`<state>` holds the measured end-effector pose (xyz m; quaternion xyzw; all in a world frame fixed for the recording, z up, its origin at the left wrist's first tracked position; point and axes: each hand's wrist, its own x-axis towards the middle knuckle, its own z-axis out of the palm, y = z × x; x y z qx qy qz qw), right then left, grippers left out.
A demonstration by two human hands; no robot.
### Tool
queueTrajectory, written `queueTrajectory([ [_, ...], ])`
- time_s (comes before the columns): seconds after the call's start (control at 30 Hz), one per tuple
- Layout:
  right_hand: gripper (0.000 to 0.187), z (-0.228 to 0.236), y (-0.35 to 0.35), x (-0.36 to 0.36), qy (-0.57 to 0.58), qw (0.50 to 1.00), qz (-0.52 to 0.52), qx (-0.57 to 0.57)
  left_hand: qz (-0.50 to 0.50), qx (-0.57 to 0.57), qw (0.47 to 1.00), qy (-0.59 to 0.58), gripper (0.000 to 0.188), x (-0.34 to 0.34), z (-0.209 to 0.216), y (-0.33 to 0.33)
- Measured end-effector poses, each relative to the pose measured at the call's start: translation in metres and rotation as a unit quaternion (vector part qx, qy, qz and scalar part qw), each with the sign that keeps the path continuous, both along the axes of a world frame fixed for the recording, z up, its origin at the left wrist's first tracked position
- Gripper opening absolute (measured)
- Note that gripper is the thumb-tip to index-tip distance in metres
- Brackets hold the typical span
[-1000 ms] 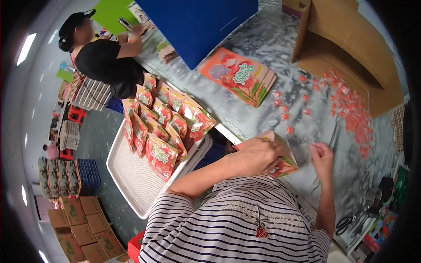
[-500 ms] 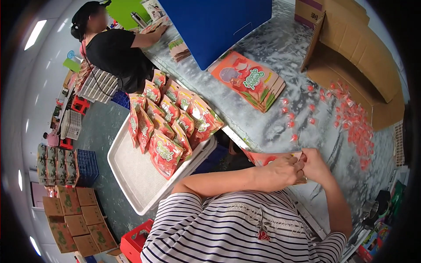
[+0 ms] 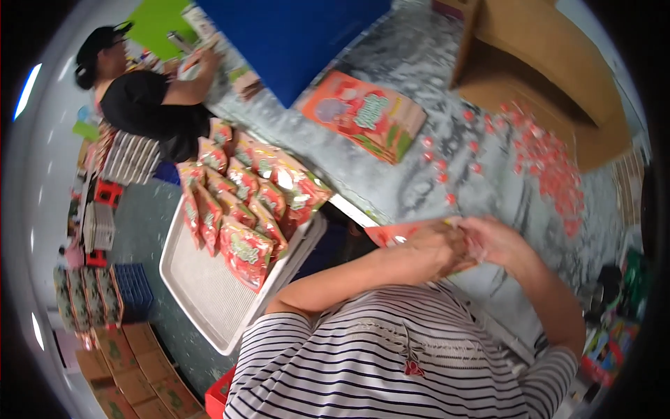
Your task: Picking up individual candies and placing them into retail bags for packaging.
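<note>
While the left hand (image 3: 444, 253) grips a red bag (image 3: 392, 234) by the near edge of the table (image 3: 401, 192), the right hand (image 3: 504, 246) curls at its end; I can't tell its grip. Many fat bags (image 3: 246, 253) look done in the tray (image 3: 199, 293); flat bags (image 3: 368, 114) and small red packets (image 3: 548, 164) are left.

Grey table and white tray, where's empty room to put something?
The grey table is bare between the right hand and the heaped red pieces, the white tray at its near end. Crowded: the tray's far end with pouches, and beside the cardboard box.
</note>
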<state>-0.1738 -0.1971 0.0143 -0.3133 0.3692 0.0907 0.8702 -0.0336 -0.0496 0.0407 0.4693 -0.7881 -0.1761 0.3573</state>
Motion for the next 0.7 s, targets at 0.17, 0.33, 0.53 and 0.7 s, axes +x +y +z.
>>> queueTrajectory([
  [0.17, 0.022, 0.028, 0.008, 0.01, 0.045, 0.997, 0.017, -0.054, 0.061, 0.009, 0.998, -0.005, 0.012, 0.005, 0.002, 0.008],
  [0.33, 0.023, 0.044, 0.034, 0.016, 0.04, 0.973, 0.189, -0.128, 0.039, 0.032, 0.999, -0.018, 0.012, -0.005, 0.004, 0.014],
  [0.53, 0.029, 0.034, 0.022, 0.006, -0.059, 0.936, 0.216, -0.273, 0.074, 0.045, 0.996, -0.033, 0.015, -0.004, 0.019, 0.019],
  [0.7, 0.037, 0.055, 0.029, 0.006, -0.089, 0.886, 0.266, -0.368, 0.08, 0.035, 0.996, -0.023, 0.017, -0.001, 0.011, 0.021],
])
